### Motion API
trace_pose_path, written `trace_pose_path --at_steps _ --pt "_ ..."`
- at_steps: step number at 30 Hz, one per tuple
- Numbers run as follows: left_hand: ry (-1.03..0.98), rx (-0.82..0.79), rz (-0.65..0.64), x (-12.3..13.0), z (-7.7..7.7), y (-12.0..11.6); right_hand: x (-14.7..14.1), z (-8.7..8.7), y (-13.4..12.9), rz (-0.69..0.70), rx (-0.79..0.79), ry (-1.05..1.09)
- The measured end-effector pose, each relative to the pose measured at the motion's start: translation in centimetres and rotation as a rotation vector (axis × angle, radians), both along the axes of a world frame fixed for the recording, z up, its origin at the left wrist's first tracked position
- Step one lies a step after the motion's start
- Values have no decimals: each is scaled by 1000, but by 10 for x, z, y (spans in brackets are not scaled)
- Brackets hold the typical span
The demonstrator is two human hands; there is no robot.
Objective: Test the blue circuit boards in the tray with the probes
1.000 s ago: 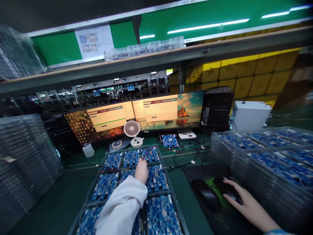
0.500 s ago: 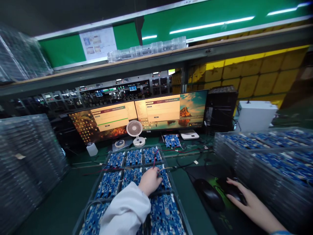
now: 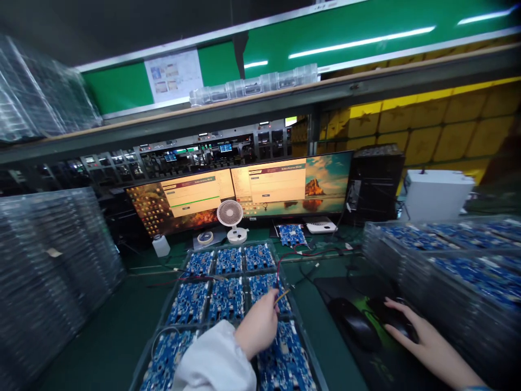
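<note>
My left hand point(image 3: 259, 323), in a white sleeve, is closed in a pinch on a thin cable point(image 3: 278, 267) with red and dark wires. A yellowish lead point(image 3: 281, 297) sticks out past the fingertips. The hand hovers over the right column of a clear tray point(image 3: 315, 355) whose compartments hold blue circuit boards point(image 3: 227, 298). Its fingers hide part of the board below. My right hand point(image 3: 415, 331) rests over a black computer mouse point(image 3: 396, 320), fingers curved around it. A second black mouse point(image 3: 358, 325) lies just left of it on a dark mouse pad point(image 3: 382, 374).
Two lit monitors point(image 3: 293, 184) stand behind a small white fan point(image 3: 230, 213) and a lone circuit board point(image 3: 292, 235). Stacked clear trays rise at left point(image 3: 52, 282) and right point(image 3: 386, 255), the right ones holding boards. A shelf point(image 3: 260, 100) crosses above. Loose cables run behind the tray.
My left hand has lifted and shifted right and toward me, drawing the cable with it. My right hand stays on the mouse. The whole view has shifted slightly.
</note>
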State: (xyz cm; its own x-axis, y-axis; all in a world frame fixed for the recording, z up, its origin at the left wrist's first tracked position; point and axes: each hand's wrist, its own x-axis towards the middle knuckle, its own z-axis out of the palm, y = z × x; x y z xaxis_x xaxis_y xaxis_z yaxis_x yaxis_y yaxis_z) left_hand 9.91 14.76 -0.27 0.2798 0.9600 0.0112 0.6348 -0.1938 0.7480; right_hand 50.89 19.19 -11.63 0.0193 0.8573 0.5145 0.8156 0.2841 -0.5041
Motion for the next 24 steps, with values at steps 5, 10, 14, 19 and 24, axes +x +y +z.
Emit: trace_pose_path --at_steps 5,10,14,19,24 --pt "-92 -159 20 10 -29 -21 4 -4 3 41 -66 34" --pt "-183 -356 180 21 -38 -28 9 -11 7 34 -88 54" --pt "-76 -170 143 16 -34 -35 9 -10 6 37 -96 71" --pt "43 -29 79 -3 -13 -49 1 5 -2 -11 -16 82" --pt "-36 47 81 -32 9 -60 -31 33 -19 32 117 106"
